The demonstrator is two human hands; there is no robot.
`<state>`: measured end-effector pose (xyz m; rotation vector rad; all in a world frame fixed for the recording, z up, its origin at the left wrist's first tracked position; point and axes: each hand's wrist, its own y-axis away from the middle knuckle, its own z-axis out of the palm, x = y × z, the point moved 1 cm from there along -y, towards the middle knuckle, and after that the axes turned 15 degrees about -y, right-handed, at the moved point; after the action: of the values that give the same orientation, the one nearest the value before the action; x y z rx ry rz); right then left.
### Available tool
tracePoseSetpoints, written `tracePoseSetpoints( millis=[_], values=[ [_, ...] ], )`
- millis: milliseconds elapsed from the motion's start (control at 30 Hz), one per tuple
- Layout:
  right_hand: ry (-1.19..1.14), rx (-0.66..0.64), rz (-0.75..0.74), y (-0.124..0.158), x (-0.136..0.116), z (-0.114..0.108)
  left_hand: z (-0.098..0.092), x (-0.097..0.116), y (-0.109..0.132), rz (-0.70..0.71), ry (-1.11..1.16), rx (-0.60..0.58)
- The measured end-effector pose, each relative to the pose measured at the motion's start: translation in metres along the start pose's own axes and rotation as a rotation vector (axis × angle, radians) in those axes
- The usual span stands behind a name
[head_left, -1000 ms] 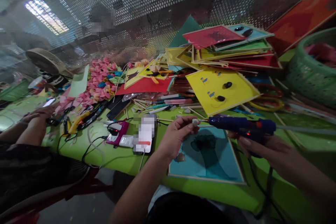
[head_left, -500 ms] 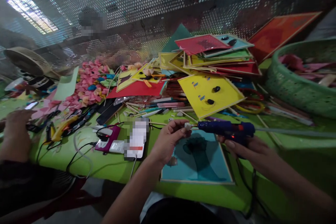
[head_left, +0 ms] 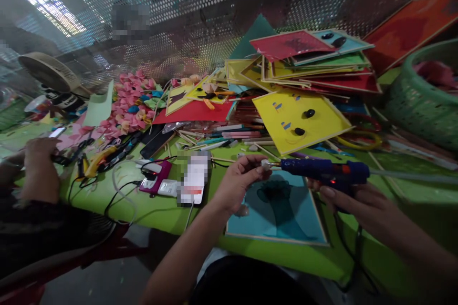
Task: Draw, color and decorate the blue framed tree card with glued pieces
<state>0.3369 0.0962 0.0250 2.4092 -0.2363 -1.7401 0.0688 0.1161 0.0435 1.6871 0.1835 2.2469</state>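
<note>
My right hand (head_left: 352, 198) grips a blue glue gun (head_left: 322, 171), with a red light lit on its body and a clear glue stick (head_left: 408, 177) jutting from its back. The nozzle points left and meets a small whitish piece (head_left: 265, 164), too small to name, pinched in the fingertips of my left hand (head_left: 241, 178). Below both hands lies a blue framed picture (head_left: 307, 224) with a dark teal shape on it. A small pale round thing (head_left: 243, 210) rests by its left edge, partly behind my left hand.
Behind are a yellow framed card (head_left: 304, 124) with black pebbles, stacked framed cards (head_left: 318, 71) and a green basket (head_left: 425, 100). To the left lie a phone (head_left: 196, 176), a purple power strip (head_left: 157, 178), pliers (head_left: 96, 162) and another person's hand (head_left: 43, 167).
The view has shifted, so most things sit further right in the picture. Both hands keep their hold, with the nozzle still at the small whitish piece.
</note>
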Motion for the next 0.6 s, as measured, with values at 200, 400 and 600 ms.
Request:
tracePoseSetpoints(
  millis=[200,400,600],
  values=[
    [0.0,-0.077,0.028,0.002,-0.006,0.005,0.0,0.0,0.0,-0.008,0.002,0.003],
    [-0.073,-0.053,-0.04,0.001,-0.007,0.01,0.0,0.002,0.0,0.005,-0.019,0.014],
    [-0.155,-0.085,-0.042,0.002,-0.014,0.014,-0.002,0.001,0.001,0.032,-0.067,0.018]
  ],
)
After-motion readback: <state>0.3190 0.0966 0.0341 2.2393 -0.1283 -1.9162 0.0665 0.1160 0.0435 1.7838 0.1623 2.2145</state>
